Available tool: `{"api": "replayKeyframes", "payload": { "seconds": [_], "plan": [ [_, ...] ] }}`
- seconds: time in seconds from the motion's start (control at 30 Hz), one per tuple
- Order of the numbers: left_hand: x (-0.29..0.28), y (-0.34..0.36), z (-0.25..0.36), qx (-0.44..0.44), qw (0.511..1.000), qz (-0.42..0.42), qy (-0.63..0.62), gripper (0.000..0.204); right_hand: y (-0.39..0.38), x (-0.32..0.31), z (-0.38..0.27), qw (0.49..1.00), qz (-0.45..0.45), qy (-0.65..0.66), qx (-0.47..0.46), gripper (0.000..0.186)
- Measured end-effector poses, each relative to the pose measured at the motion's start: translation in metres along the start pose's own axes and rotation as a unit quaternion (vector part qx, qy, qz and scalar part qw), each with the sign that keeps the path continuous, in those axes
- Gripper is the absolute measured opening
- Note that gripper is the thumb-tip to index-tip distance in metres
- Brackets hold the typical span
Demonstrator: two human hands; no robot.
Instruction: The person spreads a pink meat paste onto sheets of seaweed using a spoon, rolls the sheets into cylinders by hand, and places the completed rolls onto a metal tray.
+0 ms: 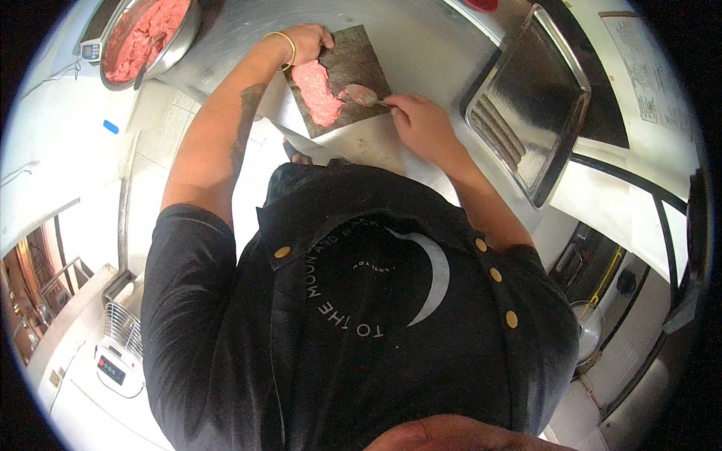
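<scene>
Over a dark sheet (pixel 353 56), the right hand (pixel 419 125) holds a spoon (pixel 364 95) to pink paste (pixel 317 93).
The right fingers close around the handle by the sheet's near right corner; the smeared end of the spoon is at the paste's right side. The left hand (pixel 307 43) bends over the sheet's far left edge, fingers curled; whether they pinch it, I cannot tell. The paste lies in a strip along the left part of the sheet, which sits askew on the steel table (pixel 429 45). A bracelet (pixel 292 49) rings the left wrist. To the right, a tray (pixel 538 98) holds dark rolls (pixel 496 132) side by side; at upper left is a bowl (pixel 183 45) of similar paste.
</scene>
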State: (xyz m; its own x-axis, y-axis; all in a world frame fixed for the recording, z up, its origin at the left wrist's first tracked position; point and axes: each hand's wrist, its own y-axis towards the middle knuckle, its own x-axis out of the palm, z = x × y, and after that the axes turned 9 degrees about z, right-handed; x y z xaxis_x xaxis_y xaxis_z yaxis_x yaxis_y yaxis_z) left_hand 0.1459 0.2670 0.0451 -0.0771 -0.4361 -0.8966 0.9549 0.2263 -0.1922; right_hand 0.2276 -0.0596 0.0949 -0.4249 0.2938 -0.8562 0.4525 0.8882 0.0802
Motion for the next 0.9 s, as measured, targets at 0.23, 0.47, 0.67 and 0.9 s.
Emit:
{"api": "replayKeyframes", "payload": {
  "seconds": [0.23, 0.47, 0.67, 0.9],
  "plan": [
    [0.001, 0.0, 0.003, -0.01, 1.0, 0.0, -0.008, 0.043, -0.008, 0.022, -0.004, 0.995, -0.087, 0.039, -0.011, 0.027],
    [-0.004, 0.006, -0.001, -0.003, 0.999, -0.024, -0.036, 0.045, 0.04, 0.018, 0.003, 0.998, -0.036, 0.045, 0.008, 0.029],
    [-0.003, 0.011, -0.009, 0.002, 0.998, -0.025, -0.052, 0.047, 0.085, 0.049, -0.009, 0.997, -0.077, -0.022, -0.025, 0.033],
    [-0.006, 0.004, -0.001, -0.003, 0.999, -0.019, -0.046, 0.049, 0.01, 0.023, -0.01, 0.992, -0.122, -0.028, -0.024, 0.034]
  ]
}}
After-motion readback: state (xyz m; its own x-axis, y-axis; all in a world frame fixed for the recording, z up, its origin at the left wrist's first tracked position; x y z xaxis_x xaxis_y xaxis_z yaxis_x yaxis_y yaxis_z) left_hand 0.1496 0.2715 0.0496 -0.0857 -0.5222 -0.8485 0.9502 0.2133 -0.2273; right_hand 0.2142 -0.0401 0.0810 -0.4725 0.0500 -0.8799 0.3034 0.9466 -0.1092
